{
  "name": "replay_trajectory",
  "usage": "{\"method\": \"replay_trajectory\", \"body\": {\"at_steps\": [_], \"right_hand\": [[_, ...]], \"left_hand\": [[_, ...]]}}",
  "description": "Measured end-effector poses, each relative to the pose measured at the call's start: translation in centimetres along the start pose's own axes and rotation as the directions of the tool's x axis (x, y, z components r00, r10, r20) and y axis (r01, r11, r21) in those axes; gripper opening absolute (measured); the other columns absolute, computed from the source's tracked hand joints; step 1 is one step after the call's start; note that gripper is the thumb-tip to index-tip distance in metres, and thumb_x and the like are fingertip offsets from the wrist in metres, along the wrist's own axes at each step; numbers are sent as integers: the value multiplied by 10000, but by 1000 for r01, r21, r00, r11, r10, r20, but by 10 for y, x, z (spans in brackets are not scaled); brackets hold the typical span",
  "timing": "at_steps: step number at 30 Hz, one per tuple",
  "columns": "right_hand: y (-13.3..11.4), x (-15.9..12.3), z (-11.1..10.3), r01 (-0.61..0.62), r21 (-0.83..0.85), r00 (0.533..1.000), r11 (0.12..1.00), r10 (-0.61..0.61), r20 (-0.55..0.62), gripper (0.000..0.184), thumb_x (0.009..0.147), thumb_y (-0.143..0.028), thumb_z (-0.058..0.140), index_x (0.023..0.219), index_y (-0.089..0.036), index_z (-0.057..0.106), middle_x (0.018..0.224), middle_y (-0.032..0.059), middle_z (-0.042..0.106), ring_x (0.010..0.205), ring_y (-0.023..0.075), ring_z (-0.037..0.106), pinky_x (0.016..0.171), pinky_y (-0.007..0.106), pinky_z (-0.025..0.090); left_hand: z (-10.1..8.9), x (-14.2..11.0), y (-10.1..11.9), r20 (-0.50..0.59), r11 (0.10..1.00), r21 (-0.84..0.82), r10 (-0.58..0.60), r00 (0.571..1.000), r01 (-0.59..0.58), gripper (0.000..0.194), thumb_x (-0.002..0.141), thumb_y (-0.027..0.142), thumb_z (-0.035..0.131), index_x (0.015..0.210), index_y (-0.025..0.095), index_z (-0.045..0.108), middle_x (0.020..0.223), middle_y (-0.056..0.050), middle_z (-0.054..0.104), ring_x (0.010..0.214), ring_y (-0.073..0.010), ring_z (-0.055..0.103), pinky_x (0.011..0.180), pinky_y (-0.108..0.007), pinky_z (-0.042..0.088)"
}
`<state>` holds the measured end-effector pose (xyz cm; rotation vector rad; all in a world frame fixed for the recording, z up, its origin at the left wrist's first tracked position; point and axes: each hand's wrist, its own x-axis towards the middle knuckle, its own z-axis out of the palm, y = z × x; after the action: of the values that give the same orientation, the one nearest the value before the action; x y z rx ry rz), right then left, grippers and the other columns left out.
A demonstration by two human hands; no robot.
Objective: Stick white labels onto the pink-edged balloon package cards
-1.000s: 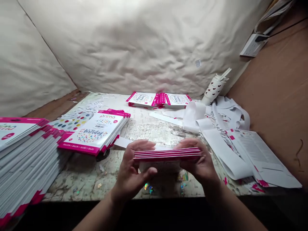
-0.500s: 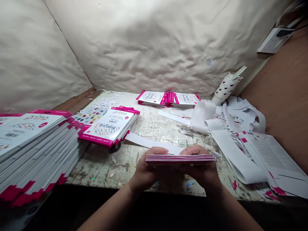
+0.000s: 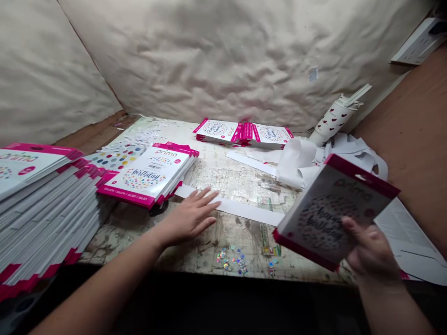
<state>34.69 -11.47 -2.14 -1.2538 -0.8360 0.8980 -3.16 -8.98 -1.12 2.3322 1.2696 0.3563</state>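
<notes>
My right hand grips a small stack of pink-and-white printed cards, tilted up at the right so its front faces me. My left hand lies flat and spread on the worn table, with its fingertips on a long white paper strip. Just beyond that hand lies a fanned pile of the same cards. A tall stack of cards stands at the far left.
Two more card piles sit at the back by the paper-covered wall. White strips and sheets heap up at the right beside a heart-patterned roll. Shiny confetti is scattered near the front edge.
Both hands held the small card stack level before. Now the left hand has let go and moved left onto the table, and the right hand has swung the stack to the right and tilted it.
</notes>
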Motion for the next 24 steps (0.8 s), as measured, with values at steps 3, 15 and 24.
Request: {"method": "replay_trajectory", "body": {"at_steps": [3,15,24], "right_hand": [[-11,18,-15,-83,26,996,996,84,-34,305,720,-338,675,1020,-292,652,1143,81,649,988,279,644,856,403,536],[12,21,94,-593,-117,649,797,559,516,432,630,-275,751,1005,-174,560,924,110,718,757,300,695,684,466,561],[52,13,139,-442,-204,728,874,482,487,467,564,-314,789,953,-191,562,859,40,711,728,232,677,704,396,540]], "left_hand": [[22,-3,-13,66,960,259,-128,990,106,642,868,520,397,1382,136,368,1488,-151,250,1389,-319,154,1103,-517,166],[36,-6,-14,-40,888,374,-271,962,266,601,883,518,354,1403,216,338,1500,-123,243,1384,-351,146,1076,-526,225],[53,-8,-8,-133,861,414,-263,956,295,543,877,461,378,1374,244,396,1458,-114,343,1340,-376,279,1035,-569,253]]}}
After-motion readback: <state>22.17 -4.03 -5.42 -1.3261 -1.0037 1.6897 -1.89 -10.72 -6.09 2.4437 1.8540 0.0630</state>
